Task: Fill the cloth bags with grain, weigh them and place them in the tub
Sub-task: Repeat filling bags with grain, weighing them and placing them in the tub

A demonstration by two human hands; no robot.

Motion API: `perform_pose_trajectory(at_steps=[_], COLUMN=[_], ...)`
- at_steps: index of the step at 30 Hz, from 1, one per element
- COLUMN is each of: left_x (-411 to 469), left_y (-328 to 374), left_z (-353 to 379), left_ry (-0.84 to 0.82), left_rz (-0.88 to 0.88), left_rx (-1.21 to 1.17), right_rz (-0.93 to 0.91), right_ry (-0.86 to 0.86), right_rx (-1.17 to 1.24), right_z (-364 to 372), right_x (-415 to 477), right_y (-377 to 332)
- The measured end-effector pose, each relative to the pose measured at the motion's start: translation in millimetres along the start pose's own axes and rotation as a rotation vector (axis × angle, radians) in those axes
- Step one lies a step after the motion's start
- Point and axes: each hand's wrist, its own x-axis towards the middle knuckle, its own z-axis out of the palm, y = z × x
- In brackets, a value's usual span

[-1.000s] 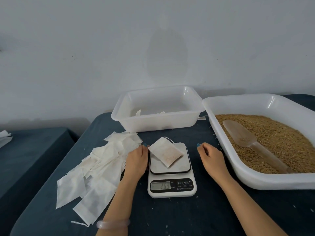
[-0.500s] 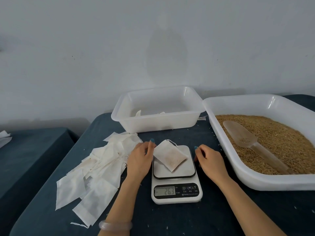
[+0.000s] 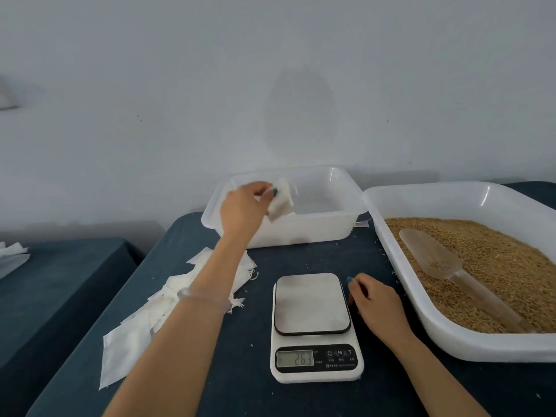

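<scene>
Pinching a bag (image 3: 281, 203) above the tub (image 3: 316, 233) at the table's (image 3: 234, 386) far edge, the left hand (image 3: 245, 207) holds it between thumb and fingers. The right hand (image 3: 377, 307) rests loosely curled and empty on the table, just right of the scale (image 3: 313, 323). Grain (image 3: 496, 266) lies in the tray (image 3: 451, 344) at the right edge.

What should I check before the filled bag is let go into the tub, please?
1. Left hand grips the filled bag: ok.
2. Bag is over the tub opening: ok.
3. Scale platform is bare: ok.
4. Scale display reads zero: not ok, it shows about 263.
5. Right hand is off that platform: cannot tell.
6. Scoop lies in the grain: ok.
</scene>
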Motion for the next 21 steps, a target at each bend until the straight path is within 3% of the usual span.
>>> perform_pose_trajectory(at_steps=[3, 7, 10, 12, 16, 21], left_x=[29, 33, 23, 17, 5, -20], left_y=[-3, -27, -46, -54, -77, -130], left_z=[1, 19, 27, 23, -3, -33], left_ry=[0.044, -0.235, -0.396, -0.413, -0.039, 0.31], left_rz=[0.027, -0.023, -0.056, -0.001, 0.109, -0.178], left_rx=[0.092, 0.529, 0.562, 0.566, 0.414, 0.184], right_rz=[-0.012, -0.02, -0.015, -0.015, -0.011, -0.034], right_ry=[-0.007, -0.008, -0.008, -0.006, -0.008, -0.003], right_rx=[-0.038, -0.032, -0.015, -0.004, 0.014, 0.01], right_z=[0, -1, 0, 0, 0, 1], right_x=[0, 0, 0, 0, 0, 1], right_y=[0, 0, 1, 2, 3, 3])
